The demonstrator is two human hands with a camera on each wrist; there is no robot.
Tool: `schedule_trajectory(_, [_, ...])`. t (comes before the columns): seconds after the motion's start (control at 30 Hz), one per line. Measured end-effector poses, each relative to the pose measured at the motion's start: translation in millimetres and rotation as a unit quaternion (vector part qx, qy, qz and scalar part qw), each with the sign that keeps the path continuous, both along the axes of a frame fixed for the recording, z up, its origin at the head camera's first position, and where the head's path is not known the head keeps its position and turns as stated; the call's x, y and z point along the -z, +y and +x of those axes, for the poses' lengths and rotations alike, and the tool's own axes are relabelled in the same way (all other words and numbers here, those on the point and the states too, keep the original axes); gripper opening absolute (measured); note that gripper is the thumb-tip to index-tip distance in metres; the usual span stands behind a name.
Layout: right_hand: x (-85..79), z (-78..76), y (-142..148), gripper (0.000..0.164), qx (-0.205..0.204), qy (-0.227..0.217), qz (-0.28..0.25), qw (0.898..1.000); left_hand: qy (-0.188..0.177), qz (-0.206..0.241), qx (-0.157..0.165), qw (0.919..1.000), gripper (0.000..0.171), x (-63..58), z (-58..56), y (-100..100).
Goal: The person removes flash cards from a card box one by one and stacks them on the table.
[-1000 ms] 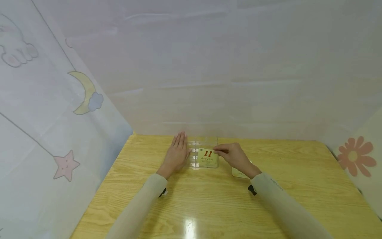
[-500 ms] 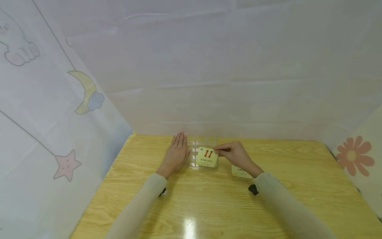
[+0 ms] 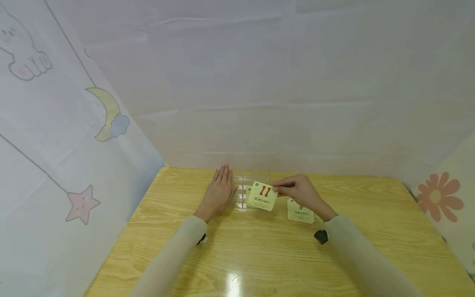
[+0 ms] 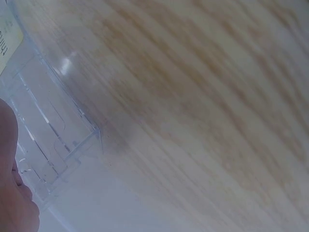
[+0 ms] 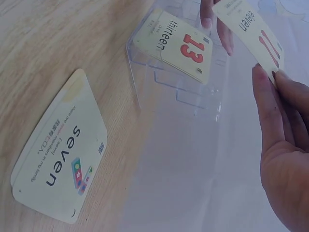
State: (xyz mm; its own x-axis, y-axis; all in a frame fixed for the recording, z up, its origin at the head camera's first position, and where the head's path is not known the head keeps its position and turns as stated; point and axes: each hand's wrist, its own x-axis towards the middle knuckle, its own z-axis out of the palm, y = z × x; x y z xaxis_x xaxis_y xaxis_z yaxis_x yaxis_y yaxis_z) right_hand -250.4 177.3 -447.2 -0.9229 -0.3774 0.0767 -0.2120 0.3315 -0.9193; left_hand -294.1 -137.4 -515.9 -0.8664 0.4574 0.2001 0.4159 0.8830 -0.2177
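My right hand [image 3: 299,191] pinches the "eleven" card [image 3: 263,196] by its upper right edge, raised off a clear plastic holder [image 5: 169,92]. In the right wrist view a "thirteen" card [image 5: 179,48] rests in that holder; the head view shows only its left edge behind the raised card. With fingers straight and together, my left hand [image 3: 218,190] lies on the left side of the holder. A "seven" card [image 3: 299,211] lies on the table below my right hand, and the right wrist view shows another card edge under it.
The wooden table [image 3: 222,255] meets a pale wall sheet [image 3: 259,103] right behind the holder. A side sheet with a printed star [image 3: 83,204] borders the left, and one with a flower [image 3: 439,196] borders the right.
My right hand has drawn the "eleven" card up and to the right, off the holder, uncovering a card edge beneath. More of the "seven" card shows. The left hand stays put.
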Motion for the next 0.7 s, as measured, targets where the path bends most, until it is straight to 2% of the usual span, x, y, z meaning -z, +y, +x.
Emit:
schedule_trajectory(0.2, [0.6, -1.5, 16, 0.029, -0.007, -0.036, 0.004, 0.999, 0.000, 0.003, 0.003, 1.0000, 0.072, 1.0, -0.8, 0])
schedule_trajectory(0.53, [8.4, 3.3, 40, 0.046, 0.025, -0.087, 0.005, 0.996, -0.002, 0.010, 0.002, 0.9999, 0.073, 2.1, 0.2, 0])
schedule_trajectory(0.7, [15.9, 3.4, 52, 0.051, 0.040, -0.125, -0.026, 0.991, -0.001, 0.008, 0.000, 1.0000, 0.072, 2.1, 0.1, 0])
